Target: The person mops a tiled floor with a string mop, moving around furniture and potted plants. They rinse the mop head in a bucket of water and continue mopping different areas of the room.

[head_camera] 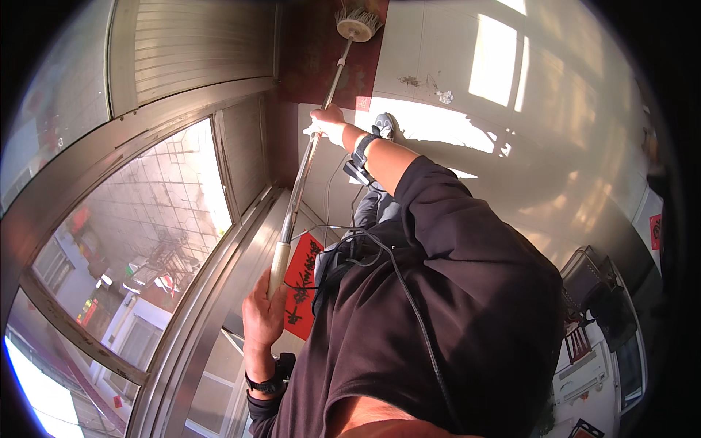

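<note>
A mop with a long metal pole (304, 174) slants from the lower left up to its round head (355, 27). The mop head, with a pale disc and grey strands, lies on a dark red floor mat (328, 71). Farther up the pole my right hand (328, 121) is closed around the metal shaft, with something whitish beneath the fingers. My left hand (264, 312) grips the light plastic handle at the pole's lower end. Both wrists wear black straps with small devices.
A metal-framed glass door (164, 186) stands at the left. A crumpled white scrap (444, 97) and dirt lie on the tiled floor beyond the mat. A red paper strip with black writing (304, 284) hangs beside my body. Dark cables cross my front. A black chair (589, 279) stands at the right.
</note>
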`<action>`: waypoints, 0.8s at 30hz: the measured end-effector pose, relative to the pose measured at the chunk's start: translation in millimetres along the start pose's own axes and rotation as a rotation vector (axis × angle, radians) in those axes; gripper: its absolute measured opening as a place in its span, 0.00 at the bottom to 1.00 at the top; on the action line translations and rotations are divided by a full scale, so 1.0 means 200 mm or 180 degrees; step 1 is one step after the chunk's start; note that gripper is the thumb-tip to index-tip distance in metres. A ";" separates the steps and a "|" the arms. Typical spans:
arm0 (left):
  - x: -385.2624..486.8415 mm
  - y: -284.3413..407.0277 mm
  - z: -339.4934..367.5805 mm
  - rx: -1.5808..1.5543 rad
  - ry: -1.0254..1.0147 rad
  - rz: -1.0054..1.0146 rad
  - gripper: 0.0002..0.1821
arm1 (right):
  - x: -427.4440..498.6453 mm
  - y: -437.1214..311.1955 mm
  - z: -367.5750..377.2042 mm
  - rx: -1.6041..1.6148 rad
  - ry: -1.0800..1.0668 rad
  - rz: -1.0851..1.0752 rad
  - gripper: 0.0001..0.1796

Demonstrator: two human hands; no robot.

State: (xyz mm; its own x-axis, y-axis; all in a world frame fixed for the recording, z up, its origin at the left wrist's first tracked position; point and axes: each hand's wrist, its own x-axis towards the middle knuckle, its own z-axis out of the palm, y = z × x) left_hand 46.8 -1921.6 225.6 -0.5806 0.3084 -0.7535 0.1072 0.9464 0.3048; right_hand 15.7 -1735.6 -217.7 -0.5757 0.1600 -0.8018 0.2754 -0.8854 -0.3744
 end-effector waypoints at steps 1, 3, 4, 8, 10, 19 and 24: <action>-0.05 0.00 -0.06 -0.0013 -0.0104 -0.0198 0.23 | -0.03 0.05 0.03 0.0484 -0.0435 0.0076 0.10; -0.16 -0.01 -0.16 0.0097 -0.0100 -0.0342 0.21 | -0.13 0.15 0.15 -0.2515 -0.0594 -0.0323 0.13; -0.22 -0.01 -0.21 0.0064 -0.0074 -0.0438 0.21 | -0.20 0.21 0.21 -0.3228 -0.0625 -0.0472 0.14; -0.37 0.00 -0.43 0.0032 -0.0083 -0.0798 0.22 | -0.46 0.25 0.36 0.0526 -0.0206 0.0995 0.17; -0.41 0.00 -0.55 0.0019 -0.0161 -0.0796 0.22 | -0.55 0.22 0.42 0.0272 -0.0389 0.0896 0.14; -0.17 -0.12 -0.75 0.0025 -0.0151 -0.0214 0.25 | -0.53 -0.22 0.47 0.0892 0.0429 -0.0161 0.12; 0.27 -0.05 -0.61 -0.0252 -0.0581 0.0976 0.23 | -0.47 -0.61 0.28 0.1436 0.0900 -0.1321 0.15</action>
State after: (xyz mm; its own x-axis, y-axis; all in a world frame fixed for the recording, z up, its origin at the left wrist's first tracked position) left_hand -84.4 -1927.4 253.8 -0.3767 0.5954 -0.7096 0.1868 0.7991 0.5714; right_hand -6.2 -1667.1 -69.9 -0.3240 0.5799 -0.7475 -0.3091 -0.8116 -0.4957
